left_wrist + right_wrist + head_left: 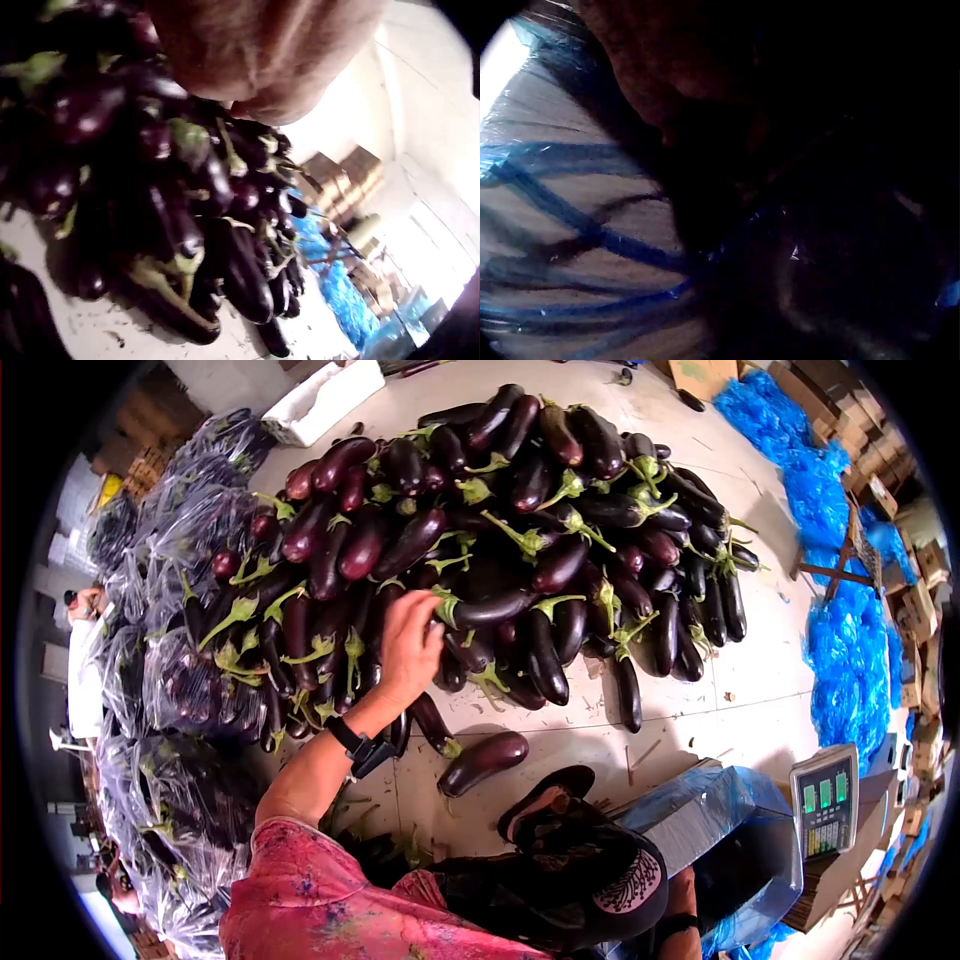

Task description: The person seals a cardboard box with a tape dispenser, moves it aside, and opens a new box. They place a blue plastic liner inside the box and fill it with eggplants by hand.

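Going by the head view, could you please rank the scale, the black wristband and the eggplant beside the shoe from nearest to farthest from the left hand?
From the left hand:
1. Black wristband, on that same arm.
2. Eggplant beside the shoe, on the floor.
3. Scale, at the picture's right side.

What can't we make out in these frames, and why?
Right hand: fingers and anything held, lost in deep shadow, right wrist.
Scale: green digits too small, head.
Eggplant pile: lower layers buried under upper ones, head.
Blue liner: contents too dark, head.
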`<action>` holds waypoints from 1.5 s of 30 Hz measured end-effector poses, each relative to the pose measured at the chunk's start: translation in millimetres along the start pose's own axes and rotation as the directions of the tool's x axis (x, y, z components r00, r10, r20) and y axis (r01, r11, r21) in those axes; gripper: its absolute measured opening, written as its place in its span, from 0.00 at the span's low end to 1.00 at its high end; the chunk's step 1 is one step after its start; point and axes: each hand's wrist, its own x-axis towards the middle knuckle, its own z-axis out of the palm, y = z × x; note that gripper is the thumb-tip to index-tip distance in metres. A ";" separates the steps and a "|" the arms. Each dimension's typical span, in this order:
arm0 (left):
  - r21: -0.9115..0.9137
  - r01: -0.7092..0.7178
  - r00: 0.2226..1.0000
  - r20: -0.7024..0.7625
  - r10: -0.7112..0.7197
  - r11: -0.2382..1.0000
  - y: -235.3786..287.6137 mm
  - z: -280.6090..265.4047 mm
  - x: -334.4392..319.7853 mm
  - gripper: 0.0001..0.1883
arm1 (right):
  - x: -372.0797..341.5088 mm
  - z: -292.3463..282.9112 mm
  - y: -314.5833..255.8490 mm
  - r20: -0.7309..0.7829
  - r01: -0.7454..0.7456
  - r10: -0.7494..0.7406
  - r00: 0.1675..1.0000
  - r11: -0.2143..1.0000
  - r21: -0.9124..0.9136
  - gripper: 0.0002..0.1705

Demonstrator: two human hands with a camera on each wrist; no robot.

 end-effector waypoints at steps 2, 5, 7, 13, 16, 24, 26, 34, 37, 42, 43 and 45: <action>-0.246 0.011 0.988 0.155 0.028 0.969 41.9 19.3 30.6 0.23 | 5.2 0.1 2.0 0.016 0.037 -0.036 0.999 0.999 -0.035 0.21; -0.187 -0.337 0.918 0.151 0.366 0.923 79.8 74.6 91.3 0.29 | 11.7 3.2 2.9 0.046 0.089 -0.085 0.995 0.993 -0.083 0.21; 0.017 -0.418 0.884 0.239 0.402 0.908 91.4 112.8 134.2 0.33 | 20.0 7.4 6.0 0.059 0.111 -0.104 0.993 0.986 -0.125 0.21; 0.314 -0.591 0.757 0.534 0.376 0.744 72.0 168.9 172.3 0.15 | 32.1 7.8 8.5 0.118 0.203 -0.181 0.976 0.956 -0.212 0.22; 0.312 -0.740 0.672 0.390 0.629 0.596 54.1 150.8 150.5 0.11 | 29.5 1.5 16.1 0.164 0.298 -0.259 0.952 0.911 -0.287 0.22; 0.020 -0.775 0.617 0.243 0.749 0.632 81.5 109.2 115.4 0.08 | -37.0 -110.2 -86.2 0.356 0.310 -0.202 0.913 0.909 -0.280 0.12; -0.109 -0.782 0.612 0.059 0.789 0.614 115.1 79.6 95.8 0.13 | -76.4 -169.9 -174.0 0.306 -0.150 0.063 0.950 0.950 0.272 0.17; -0.511 -0.849 0.309 -0.268 0.913 0.137 266.2 22.7 30.4 0.17 | -56.1 -164.7 -278.2 -0.110 0.147 -0.383 0.917 0.069 0.987 0.46; -0.640 -0.768 0.251 -0.250 0.935 0.035 291.9 26.4 18.7 0.17 | -51.7 -181.7 -311.7 -0.256 0.229 -0.307 0.917 -0.123 0.966 0.39; -0.676 -0.666 0.459 -0.041 0.887 0.314 257.3 33.1 17.4 0.23 | -78.4 -198.2 -268.4 -0.254 0.266 -0.093 0.963 0.156 0.951 0.27; -0.710 -0.531 0.579 0.094 0.810 0.463 239.0 34.6 10.7 0.25 | -94.6 -202.3 -261.0 -0.211 0.206 0.005 0.977 0.206 0.957 0.26; -0.671 -0.249 0.662 0.409 0.629 0.698 188.3 48.4 -9.2 0.20 | -112.7 -196.3 -233.5 -0.188 0.170 0.021 0.982 0.329 0.929 0.27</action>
